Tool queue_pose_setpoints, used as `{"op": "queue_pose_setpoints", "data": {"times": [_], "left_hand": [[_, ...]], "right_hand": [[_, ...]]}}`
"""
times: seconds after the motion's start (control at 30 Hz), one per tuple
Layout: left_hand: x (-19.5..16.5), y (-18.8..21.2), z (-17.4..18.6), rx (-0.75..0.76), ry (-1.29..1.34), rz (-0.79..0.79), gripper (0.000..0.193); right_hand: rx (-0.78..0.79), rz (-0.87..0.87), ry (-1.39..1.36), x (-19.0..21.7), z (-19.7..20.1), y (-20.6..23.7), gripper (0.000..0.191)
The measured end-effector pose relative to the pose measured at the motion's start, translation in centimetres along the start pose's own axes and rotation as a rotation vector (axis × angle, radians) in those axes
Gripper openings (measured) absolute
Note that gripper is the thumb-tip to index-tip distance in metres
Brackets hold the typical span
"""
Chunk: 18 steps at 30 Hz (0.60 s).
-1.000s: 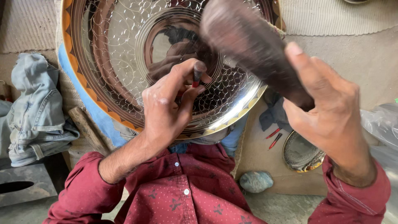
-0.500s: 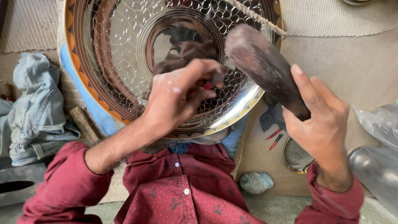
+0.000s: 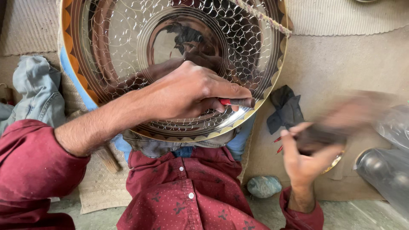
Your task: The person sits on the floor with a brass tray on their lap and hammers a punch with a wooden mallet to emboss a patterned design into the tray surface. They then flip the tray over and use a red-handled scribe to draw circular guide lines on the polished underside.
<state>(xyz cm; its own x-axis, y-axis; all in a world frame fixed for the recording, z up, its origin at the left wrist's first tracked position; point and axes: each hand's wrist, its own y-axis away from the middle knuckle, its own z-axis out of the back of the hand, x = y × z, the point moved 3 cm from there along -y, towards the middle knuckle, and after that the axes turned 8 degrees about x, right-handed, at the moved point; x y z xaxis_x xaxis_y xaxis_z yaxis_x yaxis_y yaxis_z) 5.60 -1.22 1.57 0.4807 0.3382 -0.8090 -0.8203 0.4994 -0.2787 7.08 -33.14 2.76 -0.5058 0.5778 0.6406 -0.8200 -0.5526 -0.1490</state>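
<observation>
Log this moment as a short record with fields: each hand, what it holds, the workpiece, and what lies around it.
left hand: grip shut on a red-handled punch, tip at the plate's lower right rim
right hand: blurred, grip shut on a dark mallet, clear of the plate
workpiece: round engraved metal plate, shiny, tilted toward the person
clothing: maroon shirt
surroundings: dark cloth, grey-blue stone, denim cloth

There is one camera, worn on the person's head. It looks straight down, very close. The big shiny plate [image 3: 170,64] fills the top of the view. The red shirt [image 3: 187,191] is at the bottom, the left hand [image 3: 187,91] in the middle, and the right hand [image 3: 306,157] low on the right.
</observation>
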Motion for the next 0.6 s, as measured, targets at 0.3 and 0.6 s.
{"op": "queue_pose_setpoints", "data": {"times": [0.3, 0.6], "left_hand": [[0.6, -2.5, -0.7, 0.544, -0.002, 0.146, 0.056], [0.1, -3.6, -1.0, 0.567, 0.205, -0.044, 0.057]], "right_hand": [[-0.069, 0.146, 0.331, -0.6, -5.2, 4.4, 0.066], [-0.191, -0.142, -0.065, -2.4, -6.7, 6.5, 0.039]]}}
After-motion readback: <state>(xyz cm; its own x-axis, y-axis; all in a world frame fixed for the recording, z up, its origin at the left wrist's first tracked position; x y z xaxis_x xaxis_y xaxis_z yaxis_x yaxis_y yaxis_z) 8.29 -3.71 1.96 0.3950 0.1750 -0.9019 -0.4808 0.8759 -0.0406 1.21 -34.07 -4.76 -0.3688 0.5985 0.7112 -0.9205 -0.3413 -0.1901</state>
